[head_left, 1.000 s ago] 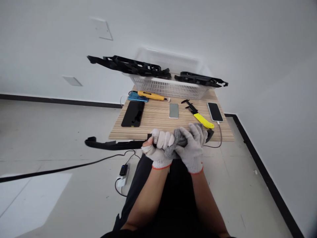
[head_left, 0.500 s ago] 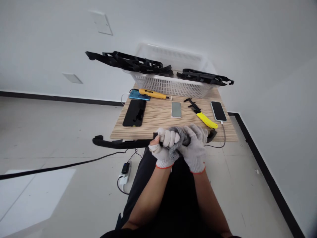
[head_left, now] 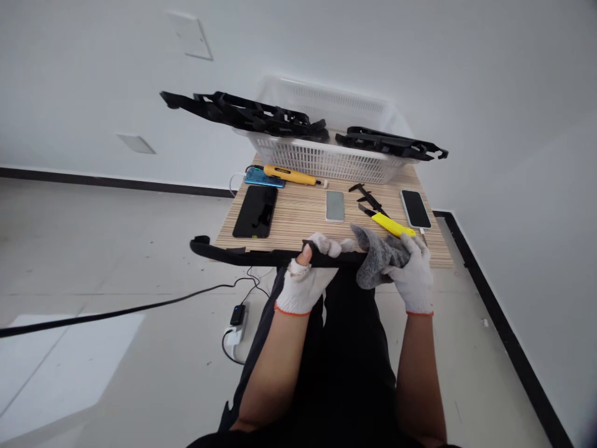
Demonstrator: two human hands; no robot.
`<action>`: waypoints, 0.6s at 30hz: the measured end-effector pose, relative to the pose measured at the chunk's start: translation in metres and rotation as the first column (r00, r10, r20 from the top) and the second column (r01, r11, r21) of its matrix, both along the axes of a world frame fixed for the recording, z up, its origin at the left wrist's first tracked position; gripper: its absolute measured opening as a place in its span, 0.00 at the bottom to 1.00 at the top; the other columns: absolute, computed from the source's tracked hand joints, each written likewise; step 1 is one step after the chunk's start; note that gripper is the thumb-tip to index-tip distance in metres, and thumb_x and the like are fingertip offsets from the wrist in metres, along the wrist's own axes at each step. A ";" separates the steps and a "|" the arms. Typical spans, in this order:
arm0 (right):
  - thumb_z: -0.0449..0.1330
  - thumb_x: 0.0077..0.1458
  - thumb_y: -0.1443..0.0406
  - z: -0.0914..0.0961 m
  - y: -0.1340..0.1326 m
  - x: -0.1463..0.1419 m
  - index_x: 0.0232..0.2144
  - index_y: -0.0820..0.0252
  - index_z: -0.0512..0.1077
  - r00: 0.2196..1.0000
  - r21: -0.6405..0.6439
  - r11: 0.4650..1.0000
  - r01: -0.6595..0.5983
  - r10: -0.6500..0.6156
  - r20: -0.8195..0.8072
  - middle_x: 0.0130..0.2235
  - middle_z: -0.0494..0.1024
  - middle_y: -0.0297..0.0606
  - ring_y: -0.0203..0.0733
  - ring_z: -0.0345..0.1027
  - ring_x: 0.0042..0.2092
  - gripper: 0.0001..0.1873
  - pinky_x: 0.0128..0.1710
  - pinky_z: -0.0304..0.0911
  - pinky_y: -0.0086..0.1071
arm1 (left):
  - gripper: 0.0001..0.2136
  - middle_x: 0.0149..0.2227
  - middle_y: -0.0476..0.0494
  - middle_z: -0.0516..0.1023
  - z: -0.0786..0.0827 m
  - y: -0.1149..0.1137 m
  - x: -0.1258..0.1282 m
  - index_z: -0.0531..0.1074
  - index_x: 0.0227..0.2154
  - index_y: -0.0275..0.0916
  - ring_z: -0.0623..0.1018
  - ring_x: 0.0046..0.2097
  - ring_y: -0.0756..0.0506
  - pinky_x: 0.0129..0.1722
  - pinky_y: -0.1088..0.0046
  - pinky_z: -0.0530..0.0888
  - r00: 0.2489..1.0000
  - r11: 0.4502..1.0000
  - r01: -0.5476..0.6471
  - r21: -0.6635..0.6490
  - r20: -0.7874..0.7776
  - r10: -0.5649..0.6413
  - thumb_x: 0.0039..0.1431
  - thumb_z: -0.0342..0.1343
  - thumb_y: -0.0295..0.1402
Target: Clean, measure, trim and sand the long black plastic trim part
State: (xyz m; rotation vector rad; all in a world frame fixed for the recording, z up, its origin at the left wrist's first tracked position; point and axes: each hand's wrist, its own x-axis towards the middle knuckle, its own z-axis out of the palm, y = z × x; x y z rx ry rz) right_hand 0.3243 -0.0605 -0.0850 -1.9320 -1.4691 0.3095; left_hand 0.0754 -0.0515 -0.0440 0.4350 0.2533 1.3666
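Both hands wear white knit gloves with orange cuffs. My left hand (head_left: 308, 277) is closed around the middle of a long black plastic strip (head_left: 252, 256), which lies level across the table's near edge; its hooked end points left. A bare thumb tip pokes out of this glove. My right hand (head_left: 413, 274) grips a grey cloth (head_left: 380, 255) at the strip's right part, and the cloth hides that end. Just beyond the cloth lies a yellow utility knife (head_left: 392, 224), beside a black caliper (head_left: 368, 198).
A white plastic basket (head_left: 326, 160) at the back holds black plastic parts (head_left: 252, 117) that stick out past its sides. On the striped table (head_left: 298, 214) lie a yellow pen-shaped power tool (head_left: 290, 175), a black phone (head_left: 255, 211), a blue phone (head_left: 265, 179), a small grey rectangle (head_left: 334, 206) and a charging phone (head_left: 415, 209).
My right hand has moved right along the strip with the grey cloth, away from my left hand. The strip has shifted slightly right and up, still in my left hand.
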 end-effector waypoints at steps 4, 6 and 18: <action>0.74 0.36 0.61 0.000 -0.002 0.007 0.67 0.56 0.65 0.984 0.108 0.994 0.014 0.006 -0.178 0.63 0.66 0.48 0.58 0.66 0.63 0.53 0.66 0.61 0.53 | 0.30 0.24 0.54 0.57 0.002 -0.001 -0.007 0.55 0.25 0.42 0.74 0.35 0.44 0.57 0.46 0.74 0.995 0.998 -0.014 -0.058 0.100 0.020 0.45 0.74 0.50; 0.71 0.40 0.61 -0.001 -0.004 0.005 0.68 0.59 0.61 0.942 0.222 0.975 0.015 0.060 -0.329 0.62 0.69 0.50 0.56 0.69 0.61 0.52 0.64 0.65 0.53 | 0.32 0.23 0.56 0.53 0.002 0.000 -0.010 0.52 0.24 0.42 0.73 0.32 0.47 0.57 0.48 0.75 0.987 0.995 -0.031 -0.093 0.155 0.045 0.44 0.75 0.48; 0.68 0.48 0.60 0.013 -0.013 0.002 0.66 0.50 0.62 0.819 0.361 0.932 0.014 0.197 -0.540 0.65 0.69 0.47 0.55 0.68 0.64 0.44 0.60 0.69 0.51 | 0.29 0.22 0.58 0.55 -0.009 0.006 -0.022 0.52 0.26 0.42 0.69 0.27 0.52 0.58 0.57 0.78 0.959 0.985 -0.102 -0.142 0.250 0.135 0.49 0.73 0.43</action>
